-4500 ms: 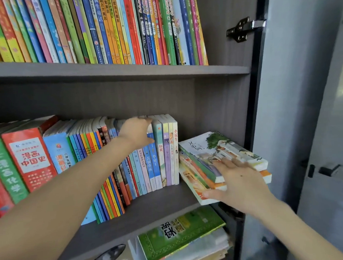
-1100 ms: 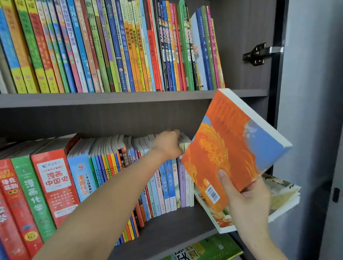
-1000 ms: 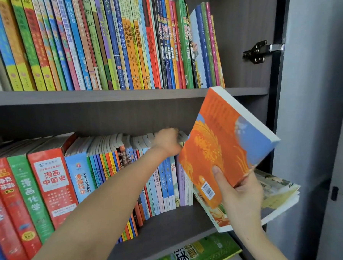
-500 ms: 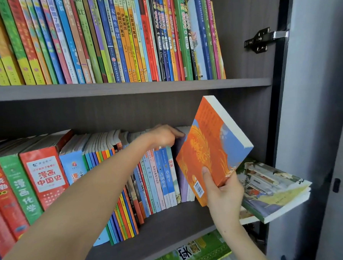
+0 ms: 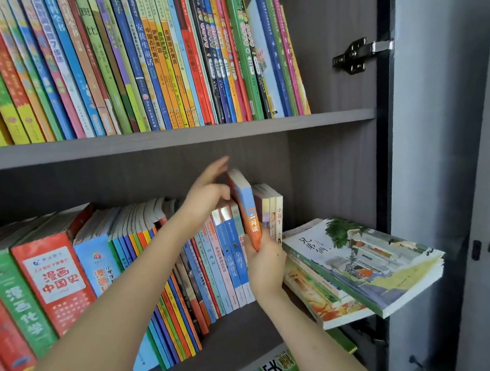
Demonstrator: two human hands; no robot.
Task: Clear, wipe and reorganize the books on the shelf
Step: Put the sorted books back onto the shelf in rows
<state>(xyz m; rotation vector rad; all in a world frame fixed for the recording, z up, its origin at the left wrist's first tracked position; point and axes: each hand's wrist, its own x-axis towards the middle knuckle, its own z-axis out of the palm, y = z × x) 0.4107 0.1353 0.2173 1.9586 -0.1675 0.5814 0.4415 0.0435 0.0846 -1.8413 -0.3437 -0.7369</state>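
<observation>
An orange and blue book (image 5: 247, 205) stands upright in the row of books (image 5: 157, 261) on the middle shelf (image 5: 232, 336), partly slid in and sticking up above its neighbours. My right hand (image 5: 266, 265) grips its lower spine from below. My left hand (image 5: 207, 191) rests on the tops of the books just left of it, fingers stretched out and one raised. Three thin books (image 5: 272, 209) stand to the right of the orange one. A stack of flat books (image 5: 361, 261) lies at the shelf's right end, overhanging the front edge.
The upper shelf (image 5: 178, 136) carries a packed row of leaning thin books (image 5: 135, 63). A cabinet door (image 5: 440, 146) stands open at the right with a metal hinge (image 5: 356, 54). A green book (image 5: 276, 368) lies on the shelf below.
My right hand has turned the orange book upright and pushed it into the row. My left hand has lifted its fingers from the book tops beside the gap.
</observation>
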